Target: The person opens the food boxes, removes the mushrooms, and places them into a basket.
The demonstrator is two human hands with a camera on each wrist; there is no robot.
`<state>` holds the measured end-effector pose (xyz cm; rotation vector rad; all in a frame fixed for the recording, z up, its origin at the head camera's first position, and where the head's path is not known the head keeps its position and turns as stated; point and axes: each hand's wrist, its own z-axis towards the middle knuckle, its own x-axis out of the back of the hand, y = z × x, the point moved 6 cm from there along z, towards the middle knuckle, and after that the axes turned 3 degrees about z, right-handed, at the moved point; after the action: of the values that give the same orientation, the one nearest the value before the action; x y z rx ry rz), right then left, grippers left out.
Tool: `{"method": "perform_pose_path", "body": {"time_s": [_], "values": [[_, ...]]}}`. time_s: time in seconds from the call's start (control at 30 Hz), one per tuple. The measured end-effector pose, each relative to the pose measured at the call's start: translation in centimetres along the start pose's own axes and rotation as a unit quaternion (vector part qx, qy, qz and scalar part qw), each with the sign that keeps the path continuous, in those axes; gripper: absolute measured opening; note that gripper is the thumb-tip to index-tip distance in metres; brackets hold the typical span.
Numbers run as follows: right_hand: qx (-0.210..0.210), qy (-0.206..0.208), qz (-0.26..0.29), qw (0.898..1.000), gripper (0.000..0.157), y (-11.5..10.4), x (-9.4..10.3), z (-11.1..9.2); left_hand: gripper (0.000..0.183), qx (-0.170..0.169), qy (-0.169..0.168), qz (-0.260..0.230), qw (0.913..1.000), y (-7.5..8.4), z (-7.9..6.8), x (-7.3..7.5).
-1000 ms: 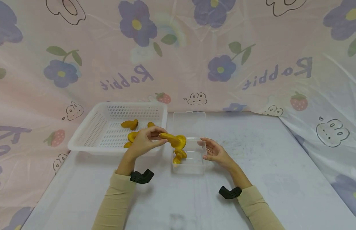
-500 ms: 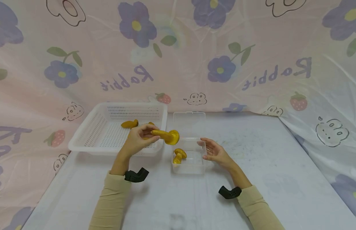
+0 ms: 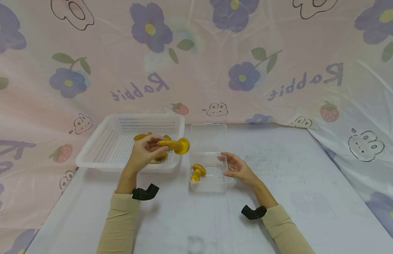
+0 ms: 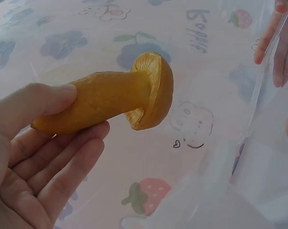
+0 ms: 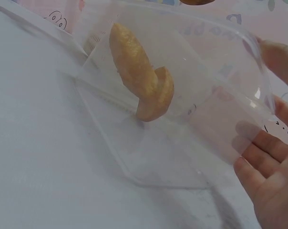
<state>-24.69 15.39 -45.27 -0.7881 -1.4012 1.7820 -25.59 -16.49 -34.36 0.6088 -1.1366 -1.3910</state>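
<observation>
In the head view my left hand [image 3: 142, 154] pinches a yellow-brown mushroom [image 3: 177, 145] by its stem, cap pointing right, over the right side of a white basket. The left wrist view shows the thumb on top of the stem [image 4: 106, 93] and fingers beneath, with the gilled cap [image 4: 156, 90] free. My right hand [image 3: 239, 168] holds a clear plastic box [image 3: 209, 186] at its right side, fingers around the far right corner. Inside the box, at its left, lies another mushroom [image 3: 198, 171], which the right wrist view shows through the plastic wall [image 5: 220, 119].
The white perforated basket [image 3: 104, 151] stands at the back left with several mushrooms [image 3: 140, 137], partly hidden by my left hand. The box's clear lid [image 3: 209, 135] stands open behind it. A printed curtain [image 3: 196, 70] closes off the back of the white table [image 3: 295, 169].
My left hand has moved left with its mushroom, from over the box to over the basket's right side. The right hand and the box stay in place.
</observation>
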Motion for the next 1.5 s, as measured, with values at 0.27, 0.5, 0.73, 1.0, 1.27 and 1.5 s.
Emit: {"method": "perform_pose_path", "body": {"time_s": [0.27, 0.5, 0.73, 1.0, 1.27, 1.5], "values": [[0.002, 0.0, -0.003, 1.0, 0.079, 0.1, 0.1, 0.0, 0.033, -0.014, 0.041, -0.001, 0.9991, -0.8, -0.4, 2.0], [0.008, -0.007, 0.004, 1.0, 0.077, 0.2, 0.1, 0.0, 0.025, -0.006, 0.093, -0.016, 0.9955, -1.6, -1.1, 4.1], [0.014, -0.008, 0.002, 1.0, 0.076, 0.3, -0.1, 0.0, 0.026, 0.0, 0.141, -0.036, 0.9894, -2.4, -2.0, 6.4], [0.012, -0.004, 0.003, 1.0, 0.074, 0.3, 0.0, 0.0, 0.026, 0.038, 0.207, -0.063, 0.9755, -3.4, -2.8, 8.7], [0.01, -0.001, -0.01, 1.0, 0.072, 0.7, 0.3, -0.1, 0.024, 0.094, 0.275, -0.037, 0.9561, -4.4, -3.6, 10.8], [0.008, 0.0, -0.013, 1.0, 0.072, 0.8, 0.2, 0.1, 0.029, 0.094, 0.322, 0.024, 0.9418, -4.8, -4.5, 12.5]]}}
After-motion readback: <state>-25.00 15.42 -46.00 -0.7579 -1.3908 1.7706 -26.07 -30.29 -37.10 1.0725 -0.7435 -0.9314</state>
